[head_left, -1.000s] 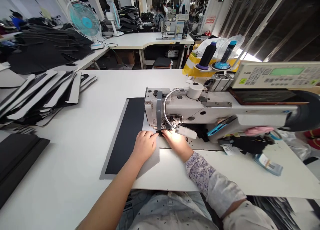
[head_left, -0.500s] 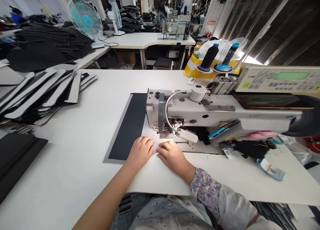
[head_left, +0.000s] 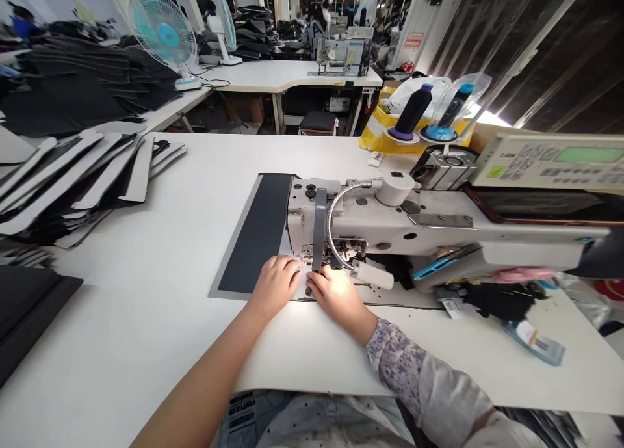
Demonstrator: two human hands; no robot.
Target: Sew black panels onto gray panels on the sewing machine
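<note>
A dark fabric panel (head_left: pixel 258 233) with a light grey border lies under the head of a white sewing machine (head_left: pixel 361 214). At the panel's near right corner my left hand (head_left: pixel 275 282) presses down, its fingers bent and close together on the cloth. My right hand (head_left: pixel 341 298) sits just beside it, below the needle area, thumb and fingers closed at the panel's edge. The fingertips are partly hidden by the hand and the machine. A bright patch of lamp light falls on the back of my right hand.
Pale-edged cut pieces (head_left: pixel 92 175) are heaped on the left, behind a dark folded piece (head_left: pixel 34 311). Two thread cones (head_left: pixel 413 113) stand behind the machine, near a control panel (head_left: pixel 560 162). Black cloth scraps (head_left: pixel 502 302) lie at right. A fan (head_left: pixel 163 35) stands farther back.
Both hands and the panel have moved away from me, closer to the needle area. Lamp light now shines on my right hand. The view has shifted slightly.
</note>
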